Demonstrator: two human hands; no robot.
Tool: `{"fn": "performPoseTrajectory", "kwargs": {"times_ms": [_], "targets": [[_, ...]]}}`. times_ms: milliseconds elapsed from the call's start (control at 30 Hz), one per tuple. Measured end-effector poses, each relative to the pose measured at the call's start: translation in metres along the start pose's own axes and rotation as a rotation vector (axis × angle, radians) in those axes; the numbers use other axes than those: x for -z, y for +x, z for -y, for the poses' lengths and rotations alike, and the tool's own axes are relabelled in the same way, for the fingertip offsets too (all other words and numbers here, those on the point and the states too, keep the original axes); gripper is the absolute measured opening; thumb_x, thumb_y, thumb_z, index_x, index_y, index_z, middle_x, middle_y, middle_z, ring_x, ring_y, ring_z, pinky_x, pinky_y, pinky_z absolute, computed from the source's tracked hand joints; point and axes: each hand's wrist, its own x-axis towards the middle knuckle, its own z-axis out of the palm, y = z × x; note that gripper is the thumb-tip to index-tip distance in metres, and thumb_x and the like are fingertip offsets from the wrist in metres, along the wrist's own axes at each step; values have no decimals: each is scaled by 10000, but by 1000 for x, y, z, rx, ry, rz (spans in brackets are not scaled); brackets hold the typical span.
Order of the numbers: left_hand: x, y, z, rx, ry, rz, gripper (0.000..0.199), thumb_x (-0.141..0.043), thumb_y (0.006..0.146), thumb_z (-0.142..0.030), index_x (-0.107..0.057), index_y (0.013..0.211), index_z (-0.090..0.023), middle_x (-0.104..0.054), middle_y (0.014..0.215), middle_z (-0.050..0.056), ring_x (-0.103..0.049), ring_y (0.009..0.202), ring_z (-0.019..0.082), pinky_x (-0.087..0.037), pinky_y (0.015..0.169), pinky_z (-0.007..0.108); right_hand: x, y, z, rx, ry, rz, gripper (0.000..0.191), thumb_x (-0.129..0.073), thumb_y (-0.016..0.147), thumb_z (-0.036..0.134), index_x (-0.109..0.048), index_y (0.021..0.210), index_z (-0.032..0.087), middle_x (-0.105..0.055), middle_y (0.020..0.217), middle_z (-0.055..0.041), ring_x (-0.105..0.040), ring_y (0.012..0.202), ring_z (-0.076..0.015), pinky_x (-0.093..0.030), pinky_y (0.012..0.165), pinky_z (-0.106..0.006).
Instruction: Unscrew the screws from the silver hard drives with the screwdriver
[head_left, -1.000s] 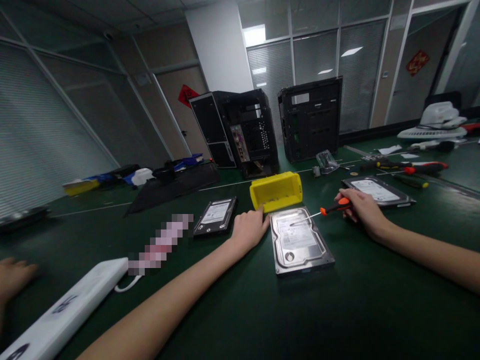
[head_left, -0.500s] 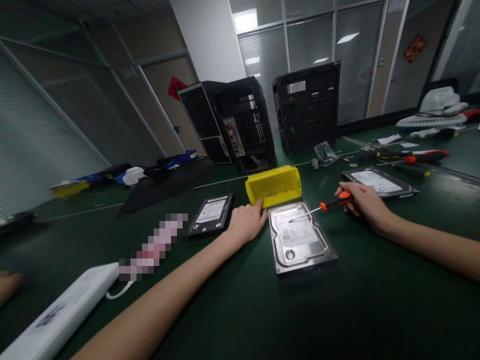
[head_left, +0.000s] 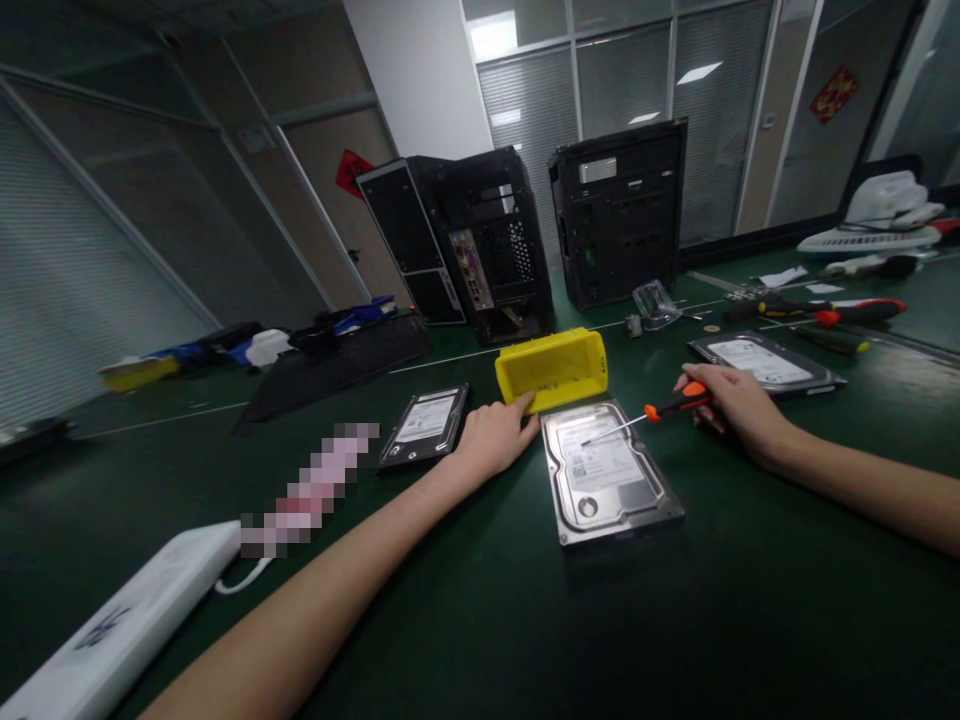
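Note:
My right hand (head_left: 735,410) is closed round the orange and black handle of a screwdriver (head_left: 679,402). The screwdriver's thin shaft points left, its tip over the label of a silver hard drive (head_left: 611,470). My left hand (head_left: 495,437) rests between that drive and a smaller black-edged drive (head_left: 426,425), index finger stretched to the front edge of a yellow bin (head_left: 551,370) and thumb apart near the silver drive's corner. Small pieces lie inside the bin. Another hard drive (head_left: 765,362) lies behind my right hand.
Two black computer cases (head_left: 487,245) (head_left: 619,215) stand at the back. Pliers (head_left: 862,312) and other tools lie at the right. A white power strip (head_left: 142,610) is at the lower left, and a black mat (head_left: 337,365) lies behind.
The view has shifted slightly, so the objects appear a little further right. The other person's hand at the left edge is out of view. Both of my hands keep nearly the same pose.

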Motion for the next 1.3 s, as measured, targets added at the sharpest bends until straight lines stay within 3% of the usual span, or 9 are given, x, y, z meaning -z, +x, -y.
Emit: {"fn": "performPoseTrajectory", "kwargs": {"times_ms": [233,500,833,1067,1300], "targets": [[-5,-17,-1,7,-89,-91,413,-349,900,-439,-467,1256,-263,-672,873,68,-635,771,230,-453,653,311,-2,-4,-1,10,-5,-9,346,-451,802,489,-570,754,168,-392,406,40,-404,381,-78,-265,358,-191],[-2,-21,2,-13,-181,-139,213,-435,893,-347,-572,1010,-233,-654,808,21,-624,736,195,-419,601,263,-2,-4,-1,0,-19,0,351,-471,785,509,-580,781,175,-415,425,38,-400,388,-81,-274,359,-192],[-5,-23,5,-50,-269,-150,253,-347,927,-379,-512,1009,-206,-647,791,23,-620,700,189,-404,559,255,-3,-3,-2,19,-1,6,339,-448,808,489,-555,749,173,-395,413,39,-411,391,-84,-279,366,-194],[4,-32,-1,-75,-354,-178,261,-276,951,-362,-457,1008,-183,-631,775,24,-600,638,169,-395,555,257,-3,-6,2,42,27,9,392,-448,796,542,-560,778,167,-428,427,34,-414,392,-75,-307,396,-196],[13,-68,-6,-266,-368,-157,201,-337,944,-318,-466,1022,-185,-580,703,-11,-558,605,135,-408,584,247,-1,-1,1,92,112,21,389,-500,774,536,-573,793,155,-502,487,23,-398,407,-49,-321,437,-189]]}}
